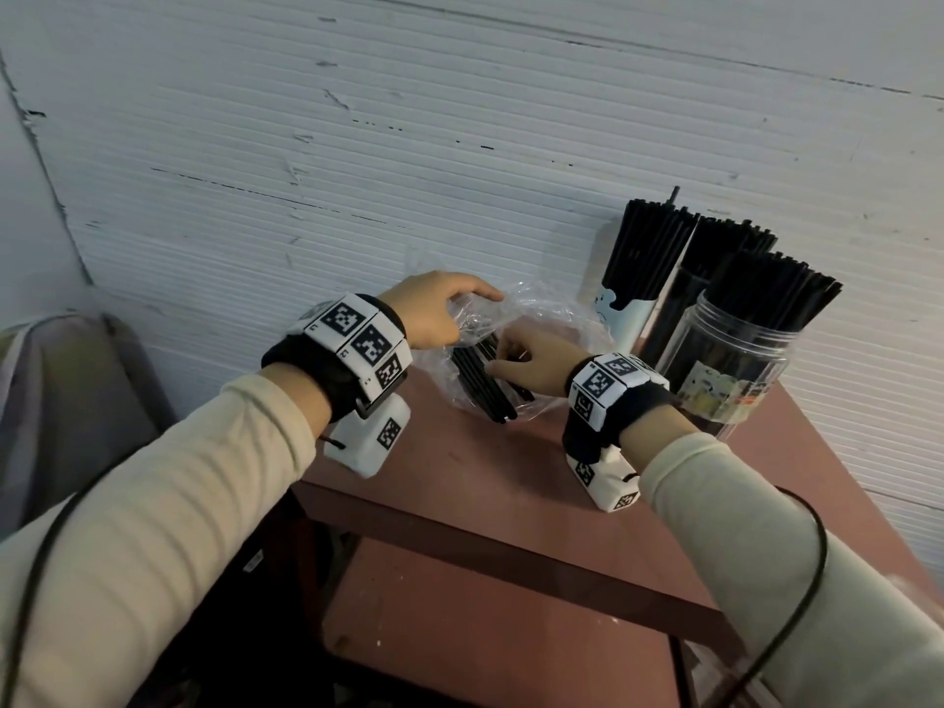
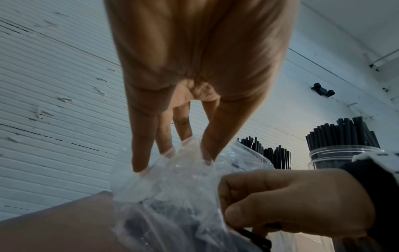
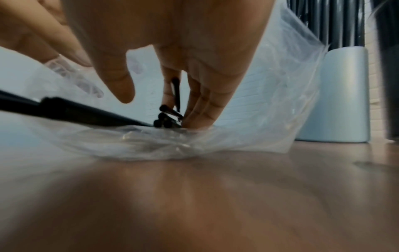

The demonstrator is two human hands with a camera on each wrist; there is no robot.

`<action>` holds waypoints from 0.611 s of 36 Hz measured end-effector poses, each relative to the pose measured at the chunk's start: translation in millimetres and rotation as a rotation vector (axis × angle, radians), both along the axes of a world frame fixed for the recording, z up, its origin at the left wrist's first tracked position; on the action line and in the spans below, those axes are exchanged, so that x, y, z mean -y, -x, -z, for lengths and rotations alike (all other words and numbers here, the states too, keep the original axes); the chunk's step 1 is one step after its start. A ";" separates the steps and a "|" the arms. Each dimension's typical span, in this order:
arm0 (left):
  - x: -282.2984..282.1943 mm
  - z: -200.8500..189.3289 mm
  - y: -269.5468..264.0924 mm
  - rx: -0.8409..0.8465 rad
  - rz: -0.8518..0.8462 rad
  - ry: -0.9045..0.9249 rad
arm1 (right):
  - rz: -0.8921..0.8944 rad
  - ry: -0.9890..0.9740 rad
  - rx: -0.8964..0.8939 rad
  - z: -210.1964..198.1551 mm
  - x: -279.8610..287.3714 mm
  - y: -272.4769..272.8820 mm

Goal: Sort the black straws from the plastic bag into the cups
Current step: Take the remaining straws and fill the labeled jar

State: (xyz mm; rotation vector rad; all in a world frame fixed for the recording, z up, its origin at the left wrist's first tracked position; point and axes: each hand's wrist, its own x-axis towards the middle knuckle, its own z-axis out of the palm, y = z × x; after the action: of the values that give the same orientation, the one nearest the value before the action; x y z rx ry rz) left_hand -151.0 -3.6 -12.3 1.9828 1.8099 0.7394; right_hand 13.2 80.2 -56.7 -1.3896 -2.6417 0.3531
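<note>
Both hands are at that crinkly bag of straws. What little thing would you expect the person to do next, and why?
Probably the right hand closes on a few black straws and draws them out of the plastic bag. Its fingers already lie among the loose straw ends, while the left hand lifts the bag's edge, holding the mouth open. The clear jar beside it already holds straws.

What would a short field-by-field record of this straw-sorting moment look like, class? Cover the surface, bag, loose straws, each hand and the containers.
surface: reddish-brown table
bag: clear plastic bag, crumpled, lying on the table
loose straws: black straws lying in the bag
left hand: fingertips hold the bag's upper edge
right hand: fingers on the straws in the bag
containers: three, all holding upright black straws; pale printed cup, dark cup, clear plastic jar
</note>
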 end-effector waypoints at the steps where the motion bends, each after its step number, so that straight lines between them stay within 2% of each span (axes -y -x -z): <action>1: 0.4 -0.4 0.1 -0.001 -0.005 0.002 | 0.002 -0.009 -0.006 -2.3 3.6 0.4; 6: 1.7 -1.3 -1.4 -0.001 -0.019 0.023 | -0.108 -0.118 0.082 -7.3 8.4 5.0; 10: 0.4 -1.8 -2.9 -0.020 -0.013 0.039 | -0.095 -0.170 0.169 -8.4 12.6 6.8; 16: 0.5 -1.0 -2.2 -0.026 -0.017 0.022 | -0.168 -0.139 0.217 -11.7 14.6 -2.1; 22: 1.5 -2.5 -4.9 -0.034 -0.016 0.011 | -0.152 0.110 0.157 -8.8 16.3 -7.1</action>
State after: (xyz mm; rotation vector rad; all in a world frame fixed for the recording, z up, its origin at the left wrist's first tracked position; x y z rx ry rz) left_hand -146.0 -5.1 -9.8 1.9880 1.8470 0.7036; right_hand 20.2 63.9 -47.9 -1.2991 -2.9066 0.4288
